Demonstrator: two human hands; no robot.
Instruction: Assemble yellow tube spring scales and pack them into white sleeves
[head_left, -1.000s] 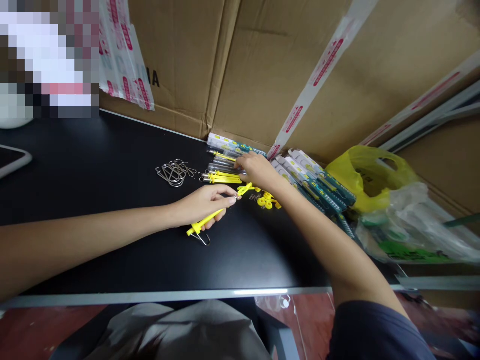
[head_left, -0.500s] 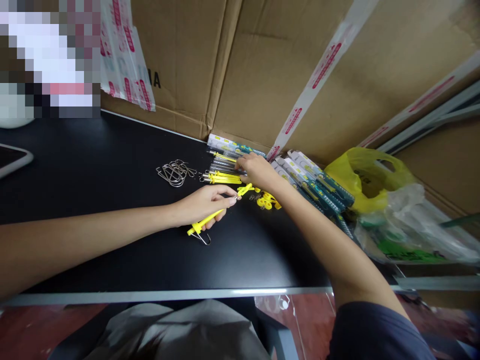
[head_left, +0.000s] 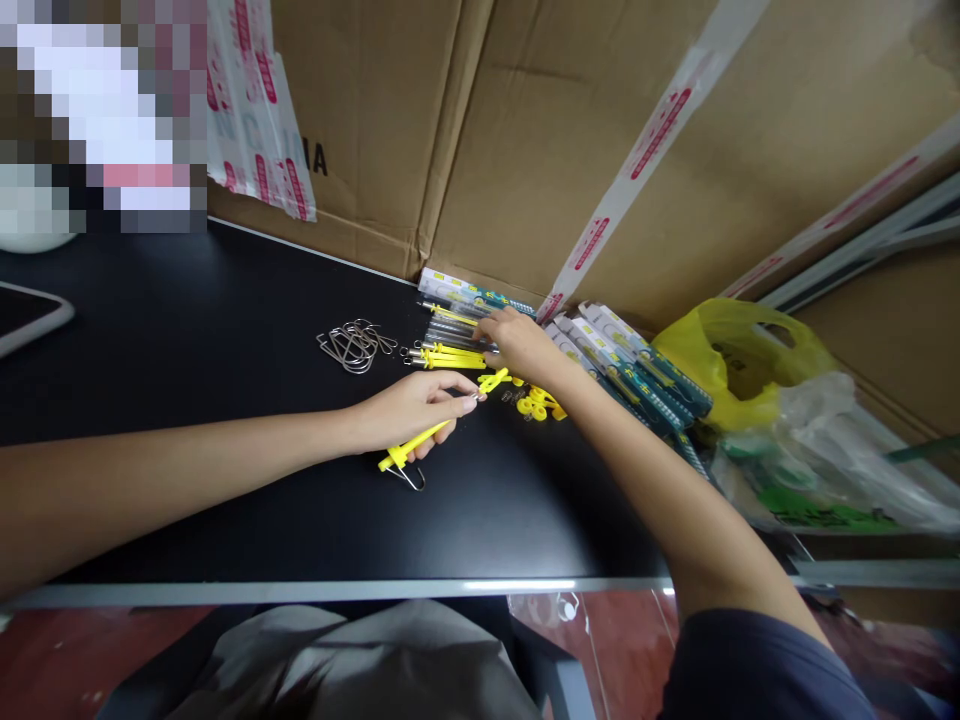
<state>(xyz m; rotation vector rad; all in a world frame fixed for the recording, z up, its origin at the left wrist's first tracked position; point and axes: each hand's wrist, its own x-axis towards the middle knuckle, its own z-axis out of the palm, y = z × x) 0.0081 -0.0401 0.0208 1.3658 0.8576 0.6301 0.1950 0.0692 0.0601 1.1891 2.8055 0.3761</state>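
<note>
A yellow stick (head_left: 424, 441) is lying slantwise in the left hand (head_left: 424, 405), just above the black table (head_left: 225, 330), its lower end pointing toward the person. A wire hook (head_left: 415, 482) is hanging from that lower end. The left thumb and fingers are closing around the stick, and the thumb and forefinger are pinching a small bit of metal at its upper end. A looped yellow piece (head_left: 493, 381) is sitting right by those fingertips; I cannot tell whether it is joined on.

The right hand (head_left: 517, 340) is resting over a row of clear tubes (head_left: 450, 325), its fingers bending down; I cannot tell whether they are gripping anything. More yellow sticks (head_left: 448, 357) are lying beside the tubes. Yellow rings (head_left: 534, 406) are clustering near the right wrist, and a tangle of metal hooks (head_left: 356, 346) is lying farther left. Small printed boxes (head_left: 622, 350) are leaning beyond the right forearm, near a yellow bag (head_left: 720, 340). Behind everything, taped cardboard (head_left: 585, 130) is standing.
</note>
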